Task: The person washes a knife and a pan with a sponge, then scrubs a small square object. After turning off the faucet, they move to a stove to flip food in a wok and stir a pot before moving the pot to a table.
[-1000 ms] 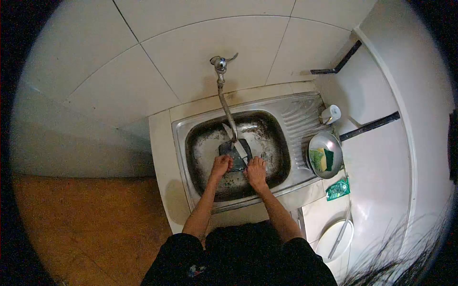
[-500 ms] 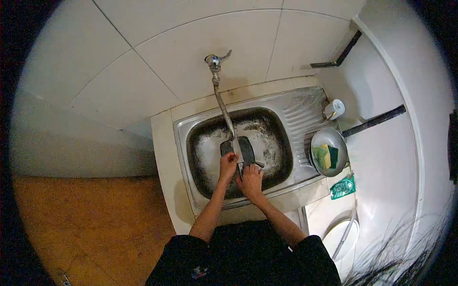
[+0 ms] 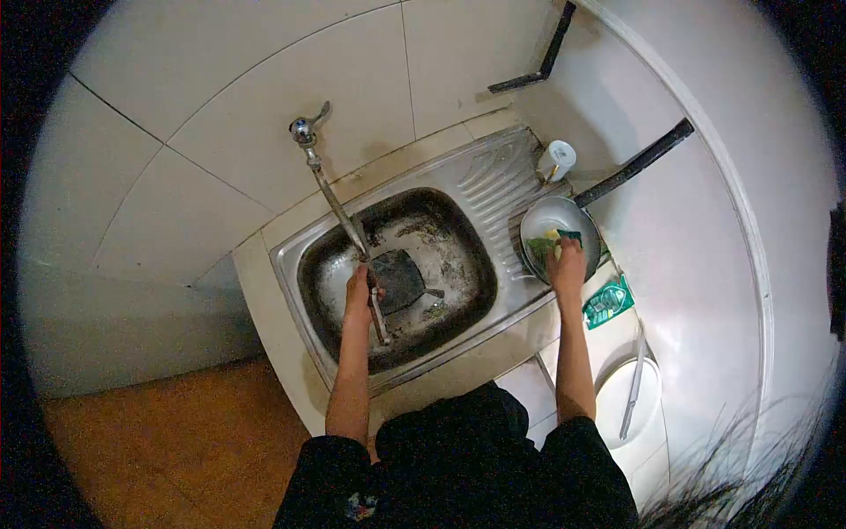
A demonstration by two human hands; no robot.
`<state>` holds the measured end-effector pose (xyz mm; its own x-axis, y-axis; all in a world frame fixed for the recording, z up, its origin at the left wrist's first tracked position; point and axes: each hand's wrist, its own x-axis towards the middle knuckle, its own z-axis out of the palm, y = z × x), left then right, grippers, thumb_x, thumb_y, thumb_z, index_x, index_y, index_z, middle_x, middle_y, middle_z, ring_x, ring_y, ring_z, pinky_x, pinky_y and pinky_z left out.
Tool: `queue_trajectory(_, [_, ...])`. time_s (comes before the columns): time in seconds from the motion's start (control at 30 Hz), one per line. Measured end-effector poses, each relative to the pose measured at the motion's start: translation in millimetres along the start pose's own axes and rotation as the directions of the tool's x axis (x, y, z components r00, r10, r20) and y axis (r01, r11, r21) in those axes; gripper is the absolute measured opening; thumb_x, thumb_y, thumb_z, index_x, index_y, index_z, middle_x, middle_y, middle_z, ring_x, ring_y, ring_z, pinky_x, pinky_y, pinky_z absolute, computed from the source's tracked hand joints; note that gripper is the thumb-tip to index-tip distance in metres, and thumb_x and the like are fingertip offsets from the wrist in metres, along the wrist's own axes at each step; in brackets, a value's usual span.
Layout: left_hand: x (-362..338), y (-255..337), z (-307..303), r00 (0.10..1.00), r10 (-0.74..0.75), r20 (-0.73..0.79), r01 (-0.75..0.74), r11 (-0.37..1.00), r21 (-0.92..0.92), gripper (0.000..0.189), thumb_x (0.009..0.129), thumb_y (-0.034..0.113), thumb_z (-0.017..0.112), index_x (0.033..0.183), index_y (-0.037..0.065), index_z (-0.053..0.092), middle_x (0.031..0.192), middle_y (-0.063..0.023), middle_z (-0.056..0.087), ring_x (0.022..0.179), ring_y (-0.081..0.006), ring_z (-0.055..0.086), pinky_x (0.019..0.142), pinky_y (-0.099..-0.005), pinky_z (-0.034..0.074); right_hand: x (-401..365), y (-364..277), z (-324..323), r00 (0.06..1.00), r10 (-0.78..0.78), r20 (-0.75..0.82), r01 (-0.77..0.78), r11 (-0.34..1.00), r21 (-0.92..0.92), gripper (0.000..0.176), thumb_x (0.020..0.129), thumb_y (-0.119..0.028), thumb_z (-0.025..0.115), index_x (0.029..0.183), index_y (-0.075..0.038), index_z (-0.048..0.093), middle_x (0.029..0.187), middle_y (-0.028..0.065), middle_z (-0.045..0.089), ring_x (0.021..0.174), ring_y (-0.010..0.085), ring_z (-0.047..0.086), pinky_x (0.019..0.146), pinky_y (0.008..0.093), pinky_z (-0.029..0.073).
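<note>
My left hand [image 3: 359,289] is closed around a knife [image 3: 380,322] over the sink, below the spout; its narrow metal end points toward me and the rest is partly covered by my fingers. Beside that hand, a dark, squarish flat item [image 3: 401,280] lies on the sink bottom, with a small utensil end [image 3: 434,294] sticking out at its right. Over on the right, my right hand [image 3: 568,263] reaches into a frying pan [image 3: 592,254], its fingers closed on a yellow and green sponge [image 3: 570,236]. A green scrubbing mesh [image 3: 539,248] lies next to the fingers.
The steel sink [image 3: 480,326] has a ribbed drainboard [image 3: 487,187]. A faucet [image 3: 335,198] reaches over the basin. A white mug [image 3: 559,159] stands behind the pan, whose black handle [image 3: 639,161] points up right. A green packet [image 3: 608,302] and a white lid-like round [image 3: 648,401] lie nearer me.
My right hand has left the knife in the sink and moved right into the pan, onto the sponge. My left hand still holds the knife, now turned. The view has swung right.
</note>
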<state>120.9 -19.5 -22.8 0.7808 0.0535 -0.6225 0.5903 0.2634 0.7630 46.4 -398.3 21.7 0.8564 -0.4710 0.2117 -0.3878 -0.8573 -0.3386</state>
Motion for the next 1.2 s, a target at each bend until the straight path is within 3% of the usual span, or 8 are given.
queue_trajectory(0.1, [6.0,1.4,-2.1,0.997,-0.018,0.073,0.030,0.987,-0.155,0.030,0.093,0.033,0.041,0.082,0.005,0.047,0.064,-0.0040,0.047,0.048,-0.0150,0.048,0.042,-0.0291,0.040,2.6,28.0,13.0,0.977,-0.196,0.078,0.196,0.981,0.015,0.037,0.068,-0.014,0.067,0.101,-0.004,0.052,0.092,0.0173,0.054,0.086,0.0369,0.053,0.072,0.0441,0.043])
queue_trajectory(0.37, [-4.0,-0.9,-5.7,0.966,-0.048,0.252,0.112,0.963,-0.244,0.018,0.091,0.017,0.047,0.105,0.006,0.044,0.082,-0.0076,0.055,0.073,-0.0225,0.059,0.062,-0.0323,0.054,5.5,18.1,18.6,0.971,-0.136,0.199,0.170,0.972,-0.164,0.046,0.070,-0.016,0.065,0.109,-0.002,0.045,0.095,0.0195,0.055,0.084,0.0360,0.056,0.072,0.0438,0.046])
queue_trajectory(0.53, [-31.2,3.4,-5.7,0.926,0.056,0.372,0.050,0.962,-0.270,0.026,0.090,0.013,0.048,0.113,0.002,0.042,0.111,-0.0167,0.056,0.087,-0.0249,0.061,0.070,-0.0290,0.054,11.0,-7.6,-12.3,0.981,-0.146,-0.128,0.159,0.982,0.097,0.024,0.075,-0.006,0.056,0.096,0.002,0.049,0.089,0.0234,0.052,0.080,0.0418,0.051,0.068,0.0466,0.041])
queue_trajectory(0.7, [-7.1,-12.0,-28.9,0.886,-0.125,0.447,0.137,0.991,0.006,0.040,0.088,0.013,0.051,0.122,0.003,0.032,0.110,-0.0142,0.058,0.082,-0.0226,0.062,0.067,-0.0283,0.054,4.7,-47.5,-34.1,0.962,-0.268,-0.048,0.272,0.941,0.203,0.033,0.079,-0.014,0.057,0.105,0.001,0.045,0.097,0.0254,0.051,0.083,0.0440,0.053,0.070,0.0470,0.043])
queue_trajectory(0.83, [-29.7,-11.1,-16.4,0.946,-0.097,0.309,0.045,0.984,0.171,0.052,0.090,0.018,0.050,0.131,0.003,0.022,0.111,-0.0111,0.058,0.075,-0.0189,0.062,0.060,-0.0262,0.052,-26.0,-116.7,-20.6,0.882,-0.422,0.209,0.218,0.759,0.613,0.040,0.076,-0.006,0.057,0.113,0.000,0.044,0.097,0.0222,0.058,0.087,0.0416,0.055,0.075,0.0449,0.044])
queue_trajectory(0.97, [-67.3,3.3,0.3,0.951,-0.122,0.284,0.118,0.993,0.031,0.057,0.090,0.024,0.050,0.135,0.009,0.019,0.103,-0.0104,0.060,0.064,-0.0150,0.058,0.051,-0.0227,0.046,-51.8,-165.9,33.8,0.852,-0.496,0.169,0.218,0.628,0.747,0.023,0.075,-0.003,0.059,0.096,-0.001,0.050,0.094,0.0203,0.058,0.091,0.0387,0.056,0.075,0.0389,0.045])
queue_trajectory(1.03, [-75.0,9.6,-0.2,0.921,-0.181,0.346,0.119,0.974,0.193,0.065,0.090,0.028,0.052,0.139,0.016,0.011,0.088,-0.0072,0.059,0.053,-0.0094,0.046,0.043,-0.0191,0.035,-58.9,-179.4,57.5,0.817,-0.568,0.101,0.302,0.571,0.764,0.022,0.075,-0.002,0.059,0.096,0.000,0.051,0.095,0.0200,0.058,0.091,0.0385,0.056,0.075,0.0389,0.046])
queue_trajectory(1.2, [-80.9,6.8,-1.9,0.938,-0.261,0.230,0.228,0.960,0.161,0.031,0.090,0.031,0.050,0.112,0.012,0.041,0.070,0.0013,0.045,0.047,-0.0043,0.031,0.040,-0.0180,0.023,-64.6,-204.8,80.9,0.698,-0.700,0.148,0.319,0.490,0.811,0.020,0.077,-0.002,0.059,0.095,-0.001,0.052,0.097,0.0196,0.058,0.088,0.0378,0.057,0.073,0.0394,0.046])
